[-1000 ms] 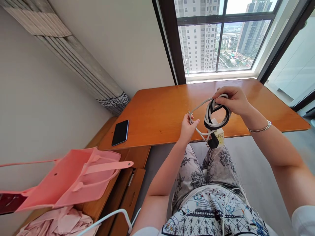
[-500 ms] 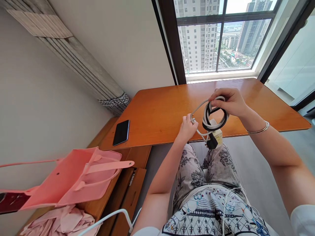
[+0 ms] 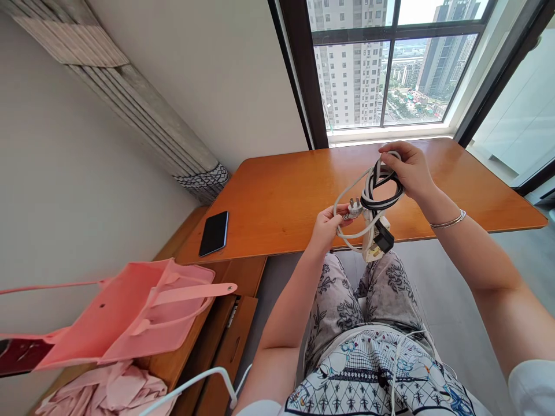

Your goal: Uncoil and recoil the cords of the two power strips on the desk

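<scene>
My right hand (image 3: 407, 170) is closed round the top of a coiled bundle of black and white cables (image 3: 381, 193), held above the front edge of an orange wooden table (image 3: 286, 196). A black plug and a white power strip (image 3: 378, 241) dangle from the bundle. My left hand (image 3: 327, 226) pinches the loose white cable just behind its pronged plug (image 3: 354, 206), which points up toward the coil.
A black phone (image 3: 214, 233) lies at the table's left end. A pink tote bag (image 3: 125, 315) sits on a lower wooden cabinet, with pink cloth (image 3: 104, 393) under it. A folded curtain (image 3: 130, 98) runs along the wall. A window stands behind the table.
My right hand has lifted and tilted the coil, swinging the power strip. My left hand has turned the white cable's end so that its plug now shows beside the coil.
</scene>
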Motion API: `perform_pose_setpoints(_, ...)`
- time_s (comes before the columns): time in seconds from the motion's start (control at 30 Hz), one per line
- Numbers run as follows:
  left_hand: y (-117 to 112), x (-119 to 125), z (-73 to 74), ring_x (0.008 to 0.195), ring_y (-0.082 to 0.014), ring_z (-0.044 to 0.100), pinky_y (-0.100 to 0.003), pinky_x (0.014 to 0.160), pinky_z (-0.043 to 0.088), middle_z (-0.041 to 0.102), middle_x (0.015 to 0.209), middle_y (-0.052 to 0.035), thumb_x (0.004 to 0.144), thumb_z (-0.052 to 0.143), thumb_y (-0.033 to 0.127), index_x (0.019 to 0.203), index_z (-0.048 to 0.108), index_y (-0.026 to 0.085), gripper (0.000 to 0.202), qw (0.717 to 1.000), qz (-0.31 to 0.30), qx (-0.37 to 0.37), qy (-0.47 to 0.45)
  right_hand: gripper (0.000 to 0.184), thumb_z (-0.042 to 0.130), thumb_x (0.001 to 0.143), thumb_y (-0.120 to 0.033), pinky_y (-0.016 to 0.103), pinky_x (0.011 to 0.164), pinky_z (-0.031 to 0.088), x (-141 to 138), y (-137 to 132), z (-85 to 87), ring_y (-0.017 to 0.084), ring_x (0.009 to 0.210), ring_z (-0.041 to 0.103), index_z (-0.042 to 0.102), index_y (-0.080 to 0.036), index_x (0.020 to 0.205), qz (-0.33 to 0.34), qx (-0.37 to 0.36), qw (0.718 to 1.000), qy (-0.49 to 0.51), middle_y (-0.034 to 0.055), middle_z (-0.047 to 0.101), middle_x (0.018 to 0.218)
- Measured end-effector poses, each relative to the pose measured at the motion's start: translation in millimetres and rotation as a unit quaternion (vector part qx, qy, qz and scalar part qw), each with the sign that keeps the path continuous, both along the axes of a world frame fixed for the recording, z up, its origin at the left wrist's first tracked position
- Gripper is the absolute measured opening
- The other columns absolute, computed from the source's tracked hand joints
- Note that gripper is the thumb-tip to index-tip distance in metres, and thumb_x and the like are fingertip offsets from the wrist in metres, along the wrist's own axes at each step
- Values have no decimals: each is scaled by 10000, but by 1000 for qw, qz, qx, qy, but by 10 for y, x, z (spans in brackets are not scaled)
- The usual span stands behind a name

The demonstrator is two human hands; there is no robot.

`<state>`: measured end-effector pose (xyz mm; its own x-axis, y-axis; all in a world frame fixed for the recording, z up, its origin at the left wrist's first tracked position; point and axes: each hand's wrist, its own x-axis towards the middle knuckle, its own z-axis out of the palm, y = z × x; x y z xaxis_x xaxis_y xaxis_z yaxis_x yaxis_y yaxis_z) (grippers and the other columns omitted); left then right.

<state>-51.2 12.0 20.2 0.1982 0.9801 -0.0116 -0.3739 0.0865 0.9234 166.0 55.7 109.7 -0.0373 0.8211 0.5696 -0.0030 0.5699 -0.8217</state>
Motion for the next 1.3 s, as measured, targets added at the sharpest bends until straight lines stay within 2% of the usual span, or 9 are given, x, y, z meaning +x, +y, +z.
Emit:
perform_pose_setpoints(0.17,-29,-124,-16,657,-135,624,-341,759,567,643,699,15,611,784,318,785,628,230,250,988,-41,9,-152,163,763,800,-331,270,663,585,3,31,-13,102,672,603,696,-209,886,6,-5,1000,-23,-26,611,737)
perform_pose_setpoints(0.23,-24,-136,-42,647,-137,614,-368,803,563,623,682,22,645,774,376,943,665,255,340,982,-71,24,-172,158,762,795,-324,273,670,579,-20,-3,14,102,682,604,701,-202,875,0,10,999,-37,-17,635,759)
perform_pose_setpoints(0.3,-13,-101,-69,683,-148,639,-415,909,546,646,710,26,606,783,306,1154,652,256,566,984,-75,36,-158,151,756,798,-320,275,672,574,-56,-48,45,101,683,603,706,-205,882,-16,32,998,-48,-16,649,778)
perform_pose_setpoints(0.43,-10,80,-174,751,-150,674,-441,1038,492,695,808,25,588,752,185,1377,533,268,823,988,-1,78,-129,132,726,818,-302,289,687,567,-148,-110,66,106,695,606,712,-210,912,-70,65,993,-74,-20,656,797)
perform_pose_setpoints(0.67,-78,370,-435,1217,-263,625,-423,1127,438,676,1213,-52,648,827,417,1232,582,283,647,989,60,118,-71,138,638,893,-319,301,754,550,-249,25,-37,123,792,618,676,-223,985,-173,98,980,-30,-11,636,851)
perform_pose_setpoints(0.8,-76,344,-472,1419,-277,471,-403,1202,354,550,1453,-85,620,843,620,1370,476,303,893,988,56,144,4,171,608,931,-387,295,756,551,-316,49,-34,129,827,623,657,-261,1036,-162,93,982,-32,-3,621,875)
perform_pose_setpoints(0.9,-81,285,-471,1449,-308,431,-422,1198,361,464,1543,-128,469,871,711,1502,323,312,1236,987,14,154,30,213,599,941,-435,294,747,558,-375,39,-16,130,821,623,643,-279,1079,-142,74,987,-26,-2,616,874)
perform_pose_setpoints(1.17,-52,88,-473,1482,-332,392,-430,1152,431,433,1569,-103,309,989,421,1537,283,355,1419,980,-52,183,50,368,657,891,-525,284,711,565,-384,156,-93,164,922,654,609,-316,1190,-53,40,998,-22,22,627,969)
perform_pose_setpoints(1.3,-63,69,-507,1528,-341,302,-502,1249,271,330,1617,-125,391,974,330,1550,204,335,1392,968,-20,239,73,376,593,921,-570,273,738,573,-439,226,-189,153,897,661,604,-305,1187,-85,44,995,27,27,632,952)
